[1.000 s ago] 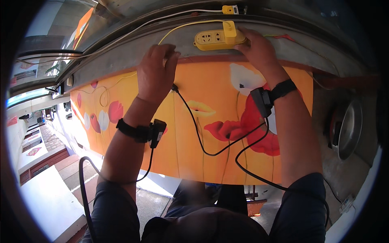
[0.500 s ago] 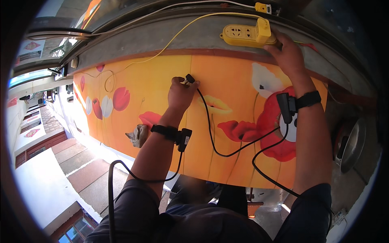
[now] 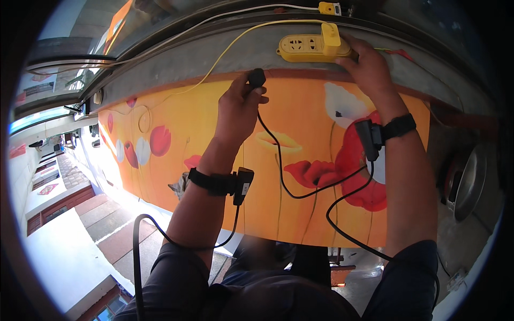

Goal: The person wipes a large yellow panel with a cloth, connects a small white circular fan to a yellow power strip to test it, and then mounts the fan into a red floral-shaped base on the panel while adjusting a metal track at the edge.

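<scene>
My left hand (image 3: 239, 107) pinches a black power plug (image 3: 257, 78) between thumb and fingers, over the far edge of the tabletop. From the plug a black cord (image 3: 279, 166) hangs down and loops across the table toward my right wrist. My right hand (image 3: 367, 67) grips the right end of a yellow power strip (image 3: 301, 47) on the grey ledge. A yellow adapter plug (image 3: 331, 38) with a yellow cable (image 3: 257, 25) stands in the strip, beside my right fingers. Sockets on the strip's left part face up, uncovered. The plug's prongs are hidden now.
The tabletop (image 3: 214, 96) has an orange and yellow flower print. Behind it runs a grey ledge (image 3: 176, 69) below a window frame, with another yellow plug (image 3: 329, 8) on a white cable. A crumpled grey cloth (image 3: 179, 184) lies by my left forearm. A metal pan (image 3: 471, 182) stands at the right.
My left hand has moved the black plug away from me, up to the table's far edge, nearer the power strip. The right hand keeps its hold; the view has shifted slightly.
</scene>
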Tool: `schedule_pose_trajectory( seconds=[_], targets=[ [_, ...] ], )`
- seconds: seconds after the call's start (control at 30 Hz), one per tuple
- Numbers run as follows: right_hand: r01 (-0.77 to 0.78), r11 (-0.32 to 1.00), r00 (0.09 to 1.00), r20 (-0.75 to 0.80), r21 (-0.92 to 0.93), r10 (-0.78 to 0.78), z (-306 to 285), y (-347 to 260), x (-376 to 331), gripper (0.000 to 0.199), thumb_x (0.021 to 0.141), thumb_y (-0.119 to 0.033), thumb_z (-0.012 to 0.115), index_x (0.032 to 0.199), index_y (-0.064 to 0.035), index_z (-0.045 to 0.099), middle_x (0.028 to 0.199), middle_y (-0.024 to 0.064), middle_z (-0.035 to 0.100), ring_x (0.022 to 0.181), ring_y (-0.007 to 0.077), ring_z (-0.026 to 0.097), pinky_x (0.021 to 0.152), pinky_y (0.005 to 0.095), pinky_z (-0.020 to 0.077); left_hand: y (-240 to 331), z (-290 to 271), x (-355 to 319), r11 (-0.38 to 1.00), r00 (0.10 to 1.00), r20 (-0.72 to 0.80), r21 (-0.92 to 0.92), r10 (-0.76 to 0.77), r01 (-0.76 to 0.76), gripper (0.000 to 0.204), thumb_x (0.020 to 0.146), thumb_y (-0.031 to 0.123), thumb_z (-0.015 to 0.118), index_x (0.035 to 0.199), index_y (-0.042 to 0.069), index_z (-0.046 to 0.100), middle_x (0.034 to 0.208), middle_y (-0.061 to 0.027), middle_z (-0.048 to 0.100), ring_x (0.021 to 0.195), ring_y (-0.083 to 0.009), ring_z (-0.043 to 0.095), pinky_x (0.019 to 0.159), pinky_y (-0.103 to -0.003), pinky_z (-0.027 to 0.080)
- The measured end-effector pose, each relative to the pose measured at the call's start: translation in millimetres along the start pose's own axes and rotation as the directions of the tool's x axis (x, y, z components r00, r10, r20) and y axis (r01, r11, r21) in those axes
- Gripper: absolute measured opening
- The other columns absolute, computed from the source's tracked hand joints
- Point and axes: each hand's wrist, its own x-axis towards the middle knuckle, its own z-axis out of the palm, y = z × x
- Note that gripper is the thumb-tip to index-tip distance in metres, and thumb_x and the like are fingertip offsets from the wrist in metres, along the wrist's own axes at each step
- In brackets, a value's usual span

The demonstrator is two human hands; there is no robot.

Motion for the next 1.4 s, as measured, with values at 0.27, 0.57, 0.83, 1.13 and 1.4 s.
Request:
schedule_pose_trajectory(
  seconds=[0.27, 0.57, 0.83, 1.13, 1.4],
  targets=[
    [0.009, 1.0, 0.999, -0.039, -0.005, -0.009, 3, 1, 0, 0.058, 0.081, -0.024, 0.075, 0.136, -0.0149, 0.057, 0.125, 0.0127, 0.063, 0.112, 0.0322, 0.062, 0.095, 0.0392, 0.0508, 45, 37, 50, 0.969, 0.993, 0.078, -0.226, -0.088, 0.104, 0.041, 0.098, 0.008, 0.054, 0.133, -0.007, 0.04, 0.101, -0.0187, 0.07, 0.083, -0.0211, 0.071, 0.069, -0.03, 0.053],
    [-0.061, 0.998, 0.998, -0.022, -0.014, 0.061, -1, -10, -2, 0.06, 0.081, -0.02, 0.077, 0.137, -0.0137, 0.056, 0.127, 0.0135, 0.063, 0.114, 0.0302, 0.063, 0.097, 0.0362, 0.0504, 50, 47, 69, 0.992, 0.996, 0.061, -0.107, -0.064, 0.071, 0.039, 0.095, 0.007, 0.059, 0.129, -0.008, 0.045, 0.099, -0.021, 0.07, 0.076, -0.0232, 0.071, 0.068, -0.031, 0.056],
    [-0.071, 0.997, 0.997, -0.023, 0.021, 0.072, -2, -12, -2, 0.06, 0.08, -0.017, 0.078, 0.136, -0.0128, 0.057, 0.127, 0.0136, 0.062, 0.111, 0.0301, 0.064, 0.094, 0.0363, 0.052, 61, 57, 63, 0.995, 0.997, -0.025, -0.072, -0.073, 0.071, 0.038, 0.092, 0.007, 0.062, 0.124, -0.009, 0.047, 0.092, -0.0204, 0.071, 0.07, -0.0221, 0.071, 0.06, -0.029, 0.055],
    [-0.076, 0.997, 0.997, -0.017, -0.015, 0.075, -4, -16, -2, 0.06, 0.079, -0.019, 0.078, 0.135, -0.0126, 0.058, 0.125, 0.0136, 0.063, 0.112, 0.0317, 0.063, 0.094, 0.0385, 0.0516, 66, 67, 61, 0.988, 0.994, -0.064, 0.12, -0.093, 0.1, 0.039, 0.089, 0.009, 0.065, 0.121, -0.007, 0.05, 0.086, -0.0189, 0.072, 0.07, -0.0235, 0.073, 0.063, -0.033, 0.055],
    [-0.099, 0.994, 0.995, -0.015, -0.035, 0.098, -1, -11, 0, 0.059, 0.077, -0.021, 0.079, 0.132, -0.0148, 0.059, 0.122, 0.0098, 0.064, 0.112, 0.0321, 0.061, 0.094, 0.0419, 0.0513, 105, 53, 80, 0.579, 0.979, 0.204, 0.798, 0.004, -0.169, 0.045, 0.09, 0.037, 0.067, 0.113, 0.001, 0.057, 0.086, -0.0177, 0.071, 0.084, -0.0366, 0.069, 0.072, -0.046, 0.055]
  ],
)
